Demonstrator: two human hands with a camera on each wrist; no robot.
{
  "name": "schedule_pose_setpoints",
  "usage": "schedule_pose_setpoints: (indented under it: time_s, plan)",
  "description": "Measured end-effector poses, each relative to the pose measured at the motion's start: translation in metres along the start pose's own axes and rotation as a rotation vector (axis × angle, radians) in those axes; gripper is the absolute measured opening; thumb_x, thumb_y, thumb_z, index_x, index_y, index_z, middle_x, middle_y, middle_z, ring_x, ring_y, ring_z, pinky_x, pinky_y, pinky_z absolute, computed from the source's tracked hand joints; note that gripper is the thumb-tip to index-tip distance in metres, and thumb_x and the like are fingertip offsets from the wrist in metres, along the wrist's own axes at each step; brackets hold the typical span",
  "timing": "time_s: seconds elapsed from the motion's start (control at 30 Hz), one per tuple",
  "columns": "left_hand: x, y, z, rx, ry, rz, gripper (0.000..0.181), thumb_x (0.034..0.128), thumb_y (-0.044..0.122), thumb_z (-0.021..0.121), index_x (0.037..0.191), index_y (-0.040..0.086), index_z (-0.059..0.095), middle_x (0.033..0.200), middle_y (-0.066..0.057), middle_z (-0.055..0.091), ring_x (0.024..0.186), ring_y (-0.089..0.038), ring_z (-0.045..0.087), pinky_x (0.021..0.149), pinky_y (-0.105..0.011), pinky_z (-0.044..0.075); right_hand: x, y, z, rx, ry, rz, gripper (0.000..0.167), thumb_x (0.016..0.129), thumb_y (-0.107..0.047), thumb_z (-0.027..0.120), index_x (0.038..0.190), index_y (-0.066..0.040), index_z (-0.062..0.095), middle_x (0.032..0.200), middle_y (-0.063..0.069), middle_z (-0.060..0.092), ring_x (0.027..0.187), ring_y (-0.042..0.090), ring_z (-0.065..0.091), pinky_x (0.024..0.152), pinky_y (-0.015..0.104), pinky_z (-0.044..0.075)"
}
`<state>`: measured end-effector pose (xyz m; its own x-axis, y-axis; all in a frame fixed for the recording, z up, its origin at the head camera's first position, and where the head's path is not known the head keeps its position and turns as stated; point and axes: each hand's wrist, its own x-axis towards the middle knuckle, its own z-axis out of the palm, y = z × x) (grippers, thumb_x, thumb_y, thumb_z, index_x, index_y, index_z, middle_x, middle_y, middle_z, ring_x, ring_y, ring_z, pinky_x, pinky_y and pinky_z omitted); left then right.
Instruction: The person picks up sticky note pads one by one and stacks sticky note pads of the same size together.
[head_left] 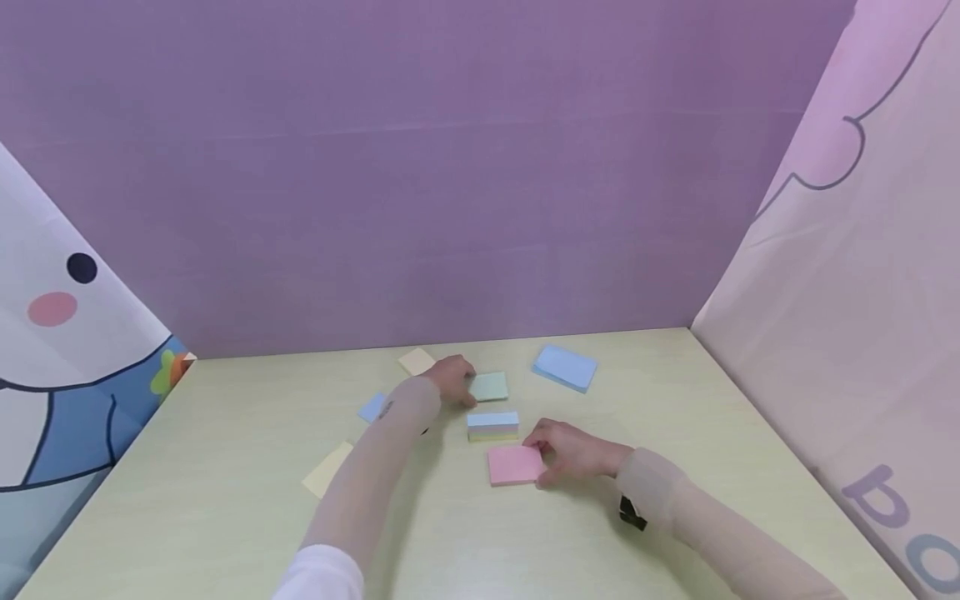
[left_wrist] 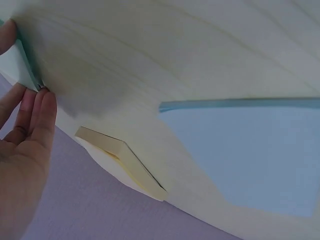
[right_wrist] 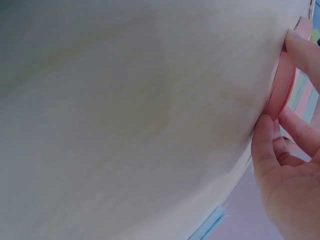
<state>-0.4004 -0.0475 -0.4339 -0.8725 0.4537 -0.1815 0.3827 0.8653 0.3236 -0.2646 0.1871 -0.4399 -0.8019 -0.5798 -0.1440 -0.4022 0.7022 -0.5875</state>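
Observation:
Near the middle of the table, my left hand [head_left: 452, 382] grips a pale green sticky-note pad [head_left: 490, 387] by its edges; the left wrist view shows thumb and fingers on the green pad [left_wrist: 24, 65]. Closer to me, a pink sticky-note pad [head_left: 513, 465] lies on the table with my right hand [head_left: 576, 451] pinching its right side. In the right wrist view, thumb and fingertips press the edges of the pink pad [right_wrist: 282, 82]. Between the two pads stands a stack of pads [head_left: 492, 426], blue on top with pink and yellow layers beneath.
A blue pad [head_left: 566, 367] lies at the back right. Left of my left arm are a cream pad [head_left: 417, 361], a partly covered smaller blue pad [head_left: 371, 407] and another cream pad [head_left: 328, 469]. A purple cloth [head_left: 450, 208] hangs behind the table [head_left: 225, 500].

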Motion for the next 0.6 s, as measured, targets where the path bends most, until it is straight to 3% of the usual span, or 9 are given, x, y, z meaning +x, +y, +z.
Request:
schedule_pose_setpoints:
  time_s: [0.3, 0.6]
  plan:
    - [-0.01, -0.006, -0.006, -0.005, 0.013, -0.024, 0.064, 0.0647, 0.029, 0.08, 0.119, 0.004, 0.059, 0.115, -0.008, 0.058, 0.106, -0.022, 0.053, 0.095, -0.035, 0.042, 0.004, 0.0, 0.0, 0.007, -0.011, -0.03, 0.05, 0.068, -0.016, 0.079, 0.113, -0.002, 0.06, 0.104, -0.001, 0.053, 0.095, 0.014, 0.051, 0.087, 0.032, 0.046]
    - [-0.021, 0.001, -0.019, -0.003, 0.017, -0.025, 0.057, 0.0685, 0.025, 0.078, 0.118, 0.003, 0.059, 0.116, -0.009, 0.059, 0.107, -0.023, 0.053, 0.094, -0.035, 0.042, 0.006, 0.005, -0.002, -0.006, -0.005, -0.045, 0.049, 0.069, -0.016, 0.079, 0.112, -0.003, 0.06, 0.104, -0.001, 0.054, 0.096, 0.015, 0.053, 0.088, 0.033, 0.046]
